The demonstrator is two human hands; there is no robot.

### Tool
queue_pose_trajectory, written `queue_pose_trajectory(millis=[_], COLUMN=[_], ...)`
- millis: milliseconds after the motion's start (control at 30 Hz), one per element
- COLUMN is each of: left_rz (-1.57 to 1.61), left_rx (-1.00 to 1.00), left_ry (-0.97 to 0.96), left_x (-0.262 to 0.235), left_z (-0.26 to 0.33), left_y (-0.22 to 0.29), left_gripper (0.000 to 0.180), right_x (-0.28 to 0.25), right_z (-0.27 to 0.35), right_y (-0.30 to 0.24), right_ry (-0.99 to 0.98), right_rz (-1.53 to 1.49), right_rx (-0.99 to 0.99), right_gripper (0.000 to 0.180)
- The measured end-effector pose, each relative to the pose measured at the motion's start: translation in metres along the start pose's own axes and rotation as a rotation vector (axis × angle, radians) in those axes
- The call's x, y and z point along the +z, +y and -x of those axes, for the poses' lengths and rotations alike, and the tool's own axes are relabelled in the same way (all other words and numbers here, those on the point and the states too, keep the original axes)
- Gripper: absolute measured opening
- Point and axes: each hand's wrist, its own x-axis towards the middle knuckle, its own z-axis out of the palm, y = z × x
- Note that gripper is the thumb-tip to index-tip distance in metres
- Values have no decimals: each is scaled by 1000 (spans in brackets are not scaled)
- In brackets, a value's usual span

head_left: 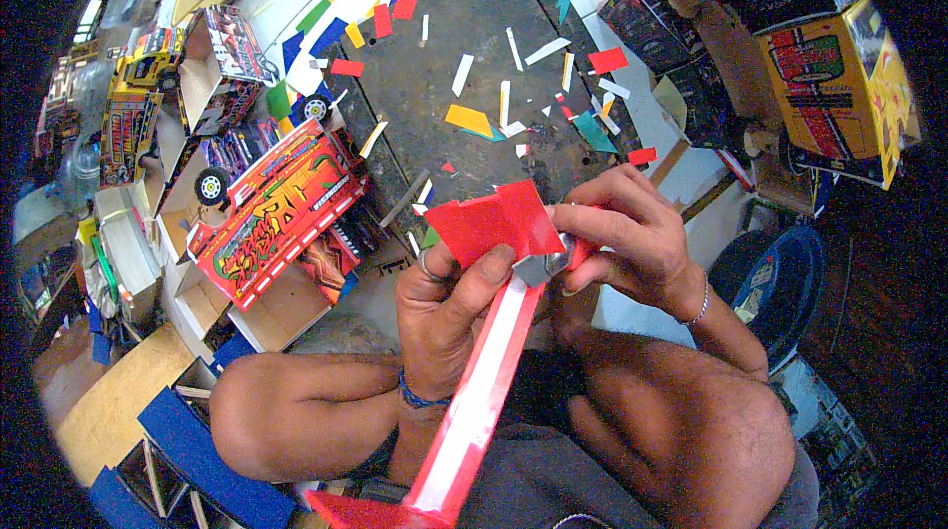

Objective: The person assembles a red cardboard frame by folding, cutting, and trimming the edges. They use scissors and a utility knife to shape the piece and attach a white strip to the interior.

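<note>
My left hand [449, 307] pinches a red sheet piece [494, 221] with thumb on top; a ring sits on one finger and a blue band on the wrist. A long red and white strip [484, 401] runs from that piece down toward my lap. My right hand [622, 243] grips a small cutter with a grey metal head [543, 267] pressed at the sheet's right edge. Both hands meet above my bent knees.
A dark cutting board [464, 124] lies ahead, strewn with several red, white, yellow and teal scraps. A red graffiti-painted model truck body [281, 213] sits at left among cardboard parts and wheels. Yellow model box [839, 84] at right, blue tub [780, 282] beside my knee.
</note>
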Motion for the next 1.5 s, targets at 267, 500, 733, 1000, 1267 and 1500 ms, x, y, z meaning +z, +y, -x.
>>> queue_pose_trajectory(millis=[267, 500, 733, 1000, 1267, 1500], left_rz=[-15, -73, -41, -120, 145, 45], left_rx=[18, 39, 69, 38, 19, -11], left_ry=[-11, 52, -25, 3, -58, -32], left_x=[1, 3, -10, -12, -20, -12], left_z=[4, 5, 2, 3, 1, 1], left_y=[3, -1, -4, -5, -2, 0], left_gripper=[21, 19, 25, 23, 29, 21], right_x=[1, 2, 2, 0, -2, -3], right_z=[2, 3, 4, 4, 8, 12], right_y=[2, 3, 4, 5, 14, 1], right_ry=[3, 9, 9, 10, 10, -17], right_rz=[-10, 6, 4, -29, 52, -40], right_rx=[10, 16, 13, 56, 38, 64], right_gripper=[54, 55, 55, 55, 60, 55])
